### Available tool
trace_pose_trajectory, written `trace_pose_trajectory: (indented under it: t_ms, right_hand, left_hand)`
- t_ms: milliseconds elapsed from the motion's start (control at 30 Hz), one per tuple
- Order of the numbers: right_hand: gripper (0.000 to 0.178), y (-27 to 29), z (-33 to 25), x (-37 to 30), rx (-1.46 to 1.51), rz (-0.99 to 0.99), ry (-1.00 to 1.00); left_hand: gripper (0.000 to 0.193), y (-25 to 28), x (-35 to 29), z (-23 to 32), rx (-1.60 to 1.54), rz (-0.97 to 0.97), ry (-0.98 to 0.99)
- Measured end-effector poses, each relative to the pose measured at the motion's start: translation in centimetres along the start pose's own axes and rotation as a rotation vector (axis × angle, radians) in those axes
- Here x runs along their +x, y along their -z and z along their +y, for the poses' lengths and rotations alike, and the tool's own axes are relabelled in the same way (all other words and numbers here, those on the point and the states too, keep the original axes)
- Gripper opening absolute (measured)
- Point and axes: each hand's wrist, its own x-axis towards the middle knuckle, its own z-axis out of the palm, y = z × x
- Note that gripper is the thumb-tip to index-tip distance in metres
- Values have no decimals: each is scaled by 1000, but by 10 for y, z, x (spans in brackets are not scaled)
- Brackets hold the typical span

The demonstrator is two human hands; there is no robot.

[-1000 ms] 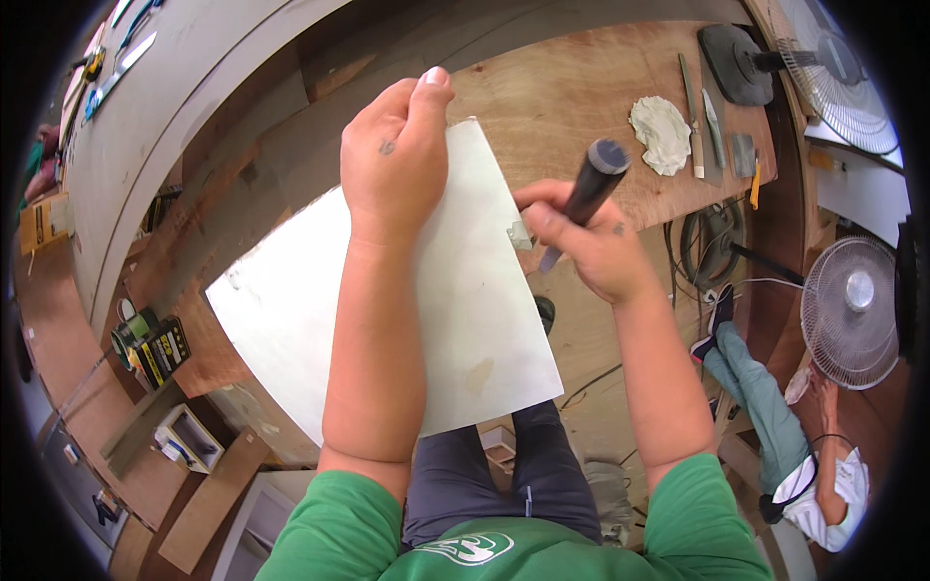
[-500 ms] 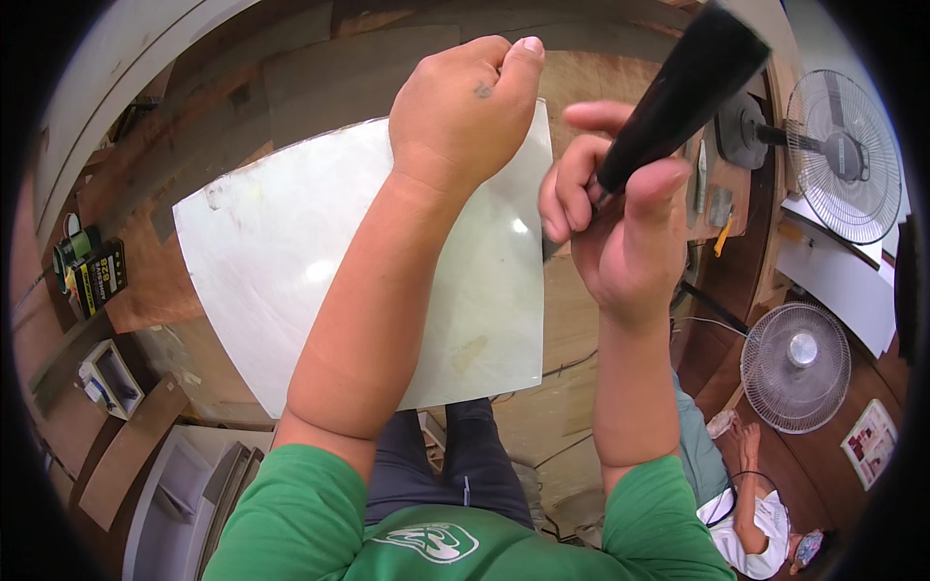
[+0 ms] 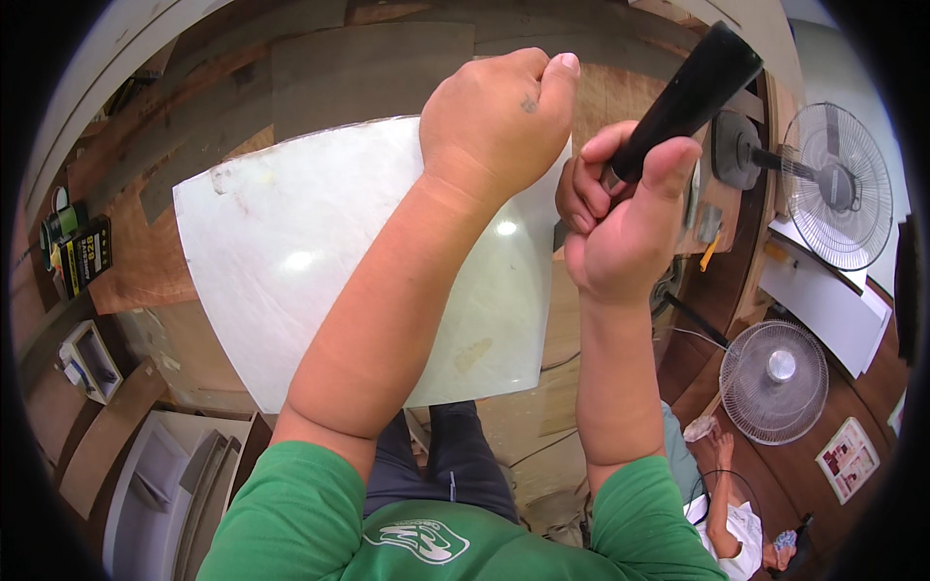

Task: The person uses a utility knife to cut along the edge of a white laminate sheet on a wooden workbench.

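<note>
A glossy white sheet (image 3: pixel 320 261) with a curved far edge lies in front of me, stained in places. My left hand (image 3: pixel 499 121) is closed in a fist above its far right part; the curled fingers face away, so anything in them is hidden. In my right hand (image 3: pixel 625 218), just past the sheet's right edge, is a black-handled tool (image 3: pixel 690 97). Its thick handle points up and to the right, and a bit of metal shows at the fingers. The tool's working end is mostly hidden behind the hand.
Two fans, an upper one (image 3: pixel 838 184) and a lower one (image 3: pixel 775 381), stand at the right. A yellow tool (image 3: pixel 712 250) lies near them. Another person (image 3: pixel 722 504) is at the lower right. At the left are a black-and-yellow box (image 3: pixel 87 254) and a small open box (image 3: pixel 92 360).
My left hand has moved a little to the right and nearer the right hand. The black-handled tool has dropped slightly in the picture and is less blurred, still in my right hand.
</note>
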Motion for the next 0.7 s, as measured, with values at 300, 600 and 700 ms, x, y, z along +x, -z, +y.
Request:
trace_pose_trajectory:
  t_ms: [300,600,700]
  right_hand:
    - [75,1,2,1,-7,11,12]
    - [75,-3,14,1,-66,99,-6]
    - [72,-1,17,1,-68,116,2]
  left_hand:
    - [52,-2,1,1,-8,35,-41]
    - [50,-3,2,-1,-30,73,-75]
    - [49,-4,0,0,-19,62,-67]
